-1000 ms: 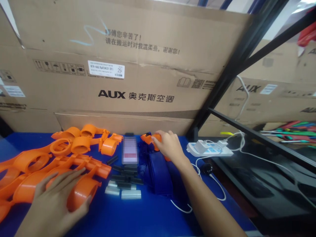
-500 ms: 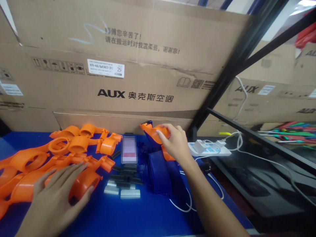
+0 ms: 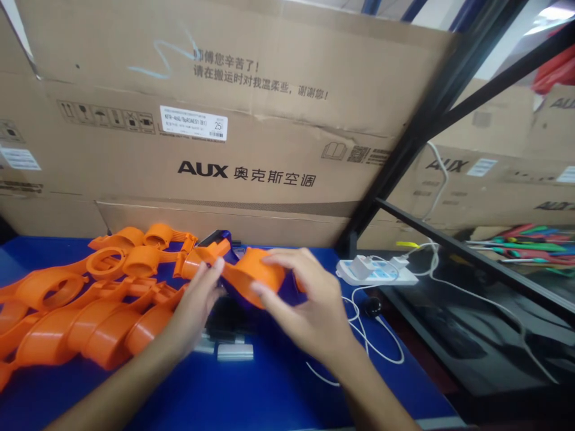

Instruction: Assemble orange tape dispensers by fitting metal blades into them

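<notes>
An orange plastic ring-shaped part [image 3: 257,272] with a narrow arm is held up over the middle of the blue tabletop. My right hand [image 3: 312,308] grips its round end between thumb and fingers. At the narrow left end, my left hand [image 3: 197,311] closes its fingers on the same part. A dark blue strap [image 3: 223,236] runs with the part, showing behind and below it; how they join is hidden. Left of my left hand lies a pile of similar orange rings [image 3: 105,332]. Below the held part are blurred black strips [image 3: 224,320] and a silver block [image 3: 235,352].
A large cardboard box [image 3: 251,137] stands along the back of the blue table [image 3: 188,398]. To the right are a white power strip [image 3: 377,272], loose white cables [image 3: 401,361] and a black metal frame [image 3: 404,140]. Several coloured-handled tools [image 3: 530,242] lie farther right.
My right hand has brought the orange part left and slightly down, with the blue strap. My left hand has left the orange pile and moved right and up to the part's narrow end.
</notes>
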Demonstrator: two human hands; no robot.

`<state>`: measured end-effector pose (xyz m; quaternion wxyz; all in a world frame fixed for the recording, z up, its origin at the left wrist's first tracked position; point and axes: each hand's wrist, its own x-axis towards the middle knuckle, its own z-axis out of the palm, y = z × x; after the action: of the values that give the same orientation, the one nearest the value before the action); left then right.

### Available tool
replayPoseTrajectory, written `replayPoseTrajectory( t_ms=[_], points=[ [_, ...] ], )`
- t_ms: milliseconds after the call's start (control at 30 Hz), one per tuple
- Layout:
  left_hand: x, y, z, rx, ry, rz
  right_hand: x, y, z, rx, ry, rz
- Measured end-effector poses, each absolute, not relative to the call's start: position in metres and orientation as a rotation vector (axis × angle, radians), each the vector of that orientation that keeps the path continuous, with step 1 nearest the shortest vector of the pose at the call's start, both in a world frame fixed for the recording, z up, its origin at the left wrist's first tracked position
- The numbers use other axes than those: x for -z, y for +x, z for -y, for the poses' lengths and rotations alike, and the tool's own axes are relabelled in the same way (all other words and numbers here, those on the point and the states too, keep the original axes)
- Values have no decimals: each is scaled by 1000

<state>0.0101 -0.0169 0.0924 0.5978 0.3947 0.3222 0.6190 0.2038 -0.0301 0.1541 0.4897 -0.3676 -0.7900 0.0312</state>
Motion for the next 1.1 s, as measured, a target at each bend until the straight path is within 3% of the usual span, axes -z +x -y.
replayPoseTrajectory(
  t_ms=[433,1100],
  points=[
    [-56,7,7,-1472,773,-727,-107,180,-5,-1051,-1051,1706],
    [-74,5,18,-1545,969,-938,-91,161,9,-904,-1127,1650]
  ],
)
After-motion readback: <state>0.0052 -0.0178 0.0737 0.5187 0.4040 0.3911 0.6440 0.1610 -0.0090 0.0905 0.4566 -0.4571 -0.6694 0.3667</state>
